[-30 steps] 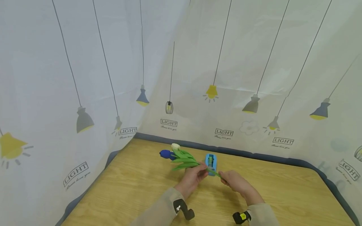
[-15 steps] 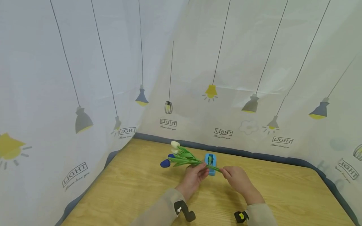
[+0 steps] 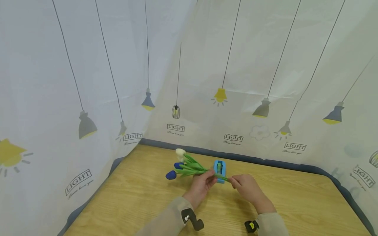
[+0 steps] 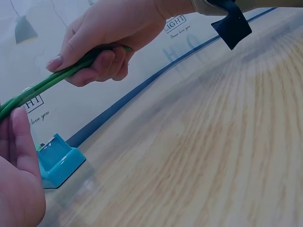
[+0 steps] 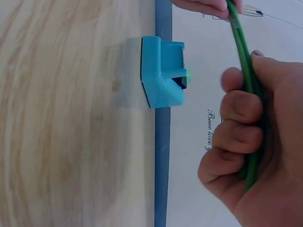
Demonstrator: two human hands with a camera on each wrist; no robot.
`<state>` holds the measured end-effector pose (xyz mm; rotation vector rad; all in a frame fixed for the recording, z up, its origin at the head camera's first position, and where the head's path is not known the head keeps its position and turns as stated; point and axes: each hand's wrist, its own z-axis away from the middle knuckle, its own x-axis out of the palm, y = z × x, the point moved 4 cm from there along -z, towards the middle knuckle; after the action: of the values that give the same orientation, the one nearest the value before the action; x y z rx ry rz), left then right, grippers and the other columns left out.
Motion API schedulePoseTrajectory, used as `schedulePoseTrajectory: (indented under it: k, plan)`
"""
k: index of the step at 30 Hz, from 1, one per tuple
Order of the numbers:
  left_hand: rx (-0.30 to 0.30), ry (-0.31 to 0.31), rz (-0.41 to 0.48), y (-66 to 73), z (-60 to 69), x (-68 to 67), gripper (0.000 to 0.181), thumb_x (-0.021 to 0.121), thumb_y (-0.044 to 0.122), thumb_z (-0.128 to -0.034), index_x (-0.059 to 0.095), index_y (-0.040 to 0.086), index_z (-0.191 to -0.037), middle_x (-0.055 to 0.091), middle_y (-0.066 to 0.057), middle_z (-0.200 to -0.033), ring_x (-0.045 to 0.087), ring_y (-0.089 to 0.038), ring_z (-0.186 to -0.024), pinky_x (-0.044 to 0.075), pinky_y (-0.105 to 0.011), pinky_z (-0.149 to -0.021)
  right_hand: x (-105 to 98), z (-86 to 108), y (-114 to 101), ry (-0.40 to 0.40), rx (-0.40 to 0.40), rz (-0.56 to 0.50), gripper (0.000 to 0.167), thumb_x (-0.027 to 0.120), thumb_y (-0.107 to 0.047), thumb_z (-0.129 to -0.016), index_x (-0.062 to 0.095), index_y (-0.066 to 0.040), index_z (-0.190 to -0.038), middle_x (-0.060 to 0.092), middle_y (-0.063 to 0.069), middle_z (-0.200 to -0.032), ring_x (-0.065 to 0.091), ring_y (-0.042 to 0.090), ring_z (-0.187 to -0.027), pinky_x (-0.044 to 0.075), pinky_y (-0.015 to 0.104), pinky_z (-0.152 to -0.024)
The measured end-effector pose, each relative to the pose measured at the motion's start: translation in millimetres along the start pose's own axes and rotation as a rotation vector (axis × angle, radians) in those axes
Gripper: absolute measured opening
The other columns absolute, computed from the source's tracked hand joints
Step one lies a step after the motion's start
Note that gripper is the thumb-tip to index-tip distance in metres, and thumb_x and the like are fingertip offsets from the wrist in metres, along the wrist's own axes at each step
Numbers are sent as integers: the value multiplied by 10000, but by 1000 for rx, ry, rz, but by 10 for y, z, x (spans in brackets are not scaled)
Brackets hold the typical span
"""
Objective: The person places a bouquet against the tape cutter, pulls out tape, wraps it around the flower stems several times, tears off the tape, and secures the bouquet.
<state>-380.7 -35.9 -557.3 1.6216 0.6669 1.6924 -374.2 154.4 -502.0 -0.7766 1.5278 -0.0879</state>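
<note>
A bunch of artificial tulips (image 3: 192, 166) with white and blue heads is held in the air, heads to the left. My left hand (image 3: 202, 186) pinches the green stems just below the leaves. The right hand (image 3: 247, 188) grips the stem ends, its fingers curled round them, as the right wrist view shows for this hand (image 5: 258, 127). In the left wrist view the green stems (image 4: 47, 83) run between both hands. Behind the stems a blue tape dispenser (image 3: 219, 164) stands on the table; in the right wrist view the dispenser (image 5: 158, 71) is beside the stems, apart from them.
The wooden table (image 3: 124, 196) has a dark blue edge (image 3: 242, 157) at the back. Pale curtains (image 3: 200, 72) printed with hanging lamps surround the table. Each forearm wears a black wrist mount, such as the one on the left sleeve (image 3: 192, 219).
The tulips have turned, with the blue heads lower and more of them showing. My right hand has risen slightly along with the stem ends. The left hand has hardly moved.
</note>
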Motion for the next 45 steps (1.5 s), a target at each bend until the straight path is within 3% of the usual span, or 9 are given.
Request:
schedulePoseTrajectory:
  k: [9,15,18,24,27,31,34,38,45]
  plan:
    - [1,-16,-78,-29,-6,-37,187,648,26,-1007,690,127,-855,738,20,-809,717,-62,-763,632,-170,-736,8,67,-3,-144,130,-227,464,478,-310,-1145,773,-36,-913,643,61,-599,544,164,-502,482,285,-542]
    - [-14,-27,-123,-33,-4,-45,183,642,36,-1013,704,126,-866,735,21,-834,716,-65,-777,632,-175,-745,75,115,33,-324,207,-476,578,340,-384,-1177,729,37,-1110,680,20,-666,556,94,-505,432,220,-485]
    - [-15,-34,-137,-35,-4,-42,191,636,30,-1013,716,123,-867,736,23,-826,715,-67,-768,631,-177,-740,87,122,42,-366,207,-505,620,317,-390,-1180,743,42,-1054,671,-15,-652,559,70,-503,420,200,-481]
    - [-20,-82,-167,-39,-2,-26,190,646,33,-1002,696,145,-857,724,42,-819,698,-46,-751,623,-166,-738,90,125,33,-365,172,-461,656,349,-371,-1176,747,34,-846,662,-32,-605,585,98,-537,463,240,-500]
    - [-16,-93,-171,-35,-1,-26,188,644,39,-1007,692,146,-860,726,44,-826,698,-42,-758,622,-169,-745,109,119,49,-386,199,-524,673,320,-409,-1177,744,14,-869,648,-54,-599,481,63,-482,367,207,-453]
    - [-13,-99,-165,-30,-2,-33,203,638,26,-1007,696,145,-854,729,42,-822,698,-47,-754,623,-176,-747,130,114,84,-423,249,-626,666,320,-467,-1167,734,-32,-878,519,-94,-556,299,48,-450,241,187,-426]
    - [-9,-102,-164,-26,2,-37,205,644,23,-1004,701,145,-851,727,41,-820,696,-49,-754,624,-177,-748,130,114,84,-445,256,-663,603,362,-479,-1157,673,-84,-823,416,-103,-542,266,51,-454,221,195,-431]
    - [-5,-98,-153,-13,1,-32,192,648,24,-1005,700,140,-862,730,36,-830,702,-49,-760,629,-173,-747,126,94,77,-439,213,-637,549,393,-466,-1154,558,-106,-774,372,-103,-543,263,62,-460,229,206,-447]
    - [-1,-136,-77,-19,-8,6,121,632,10,-1024,687,105,-975,772,21,-886,738,-60,-800,642,-170,-775,34,30,97,-219,77,-323,603,459,-388,-1147,563,103,-812,388,-61,-598,304,93,-544,304,234,-535]
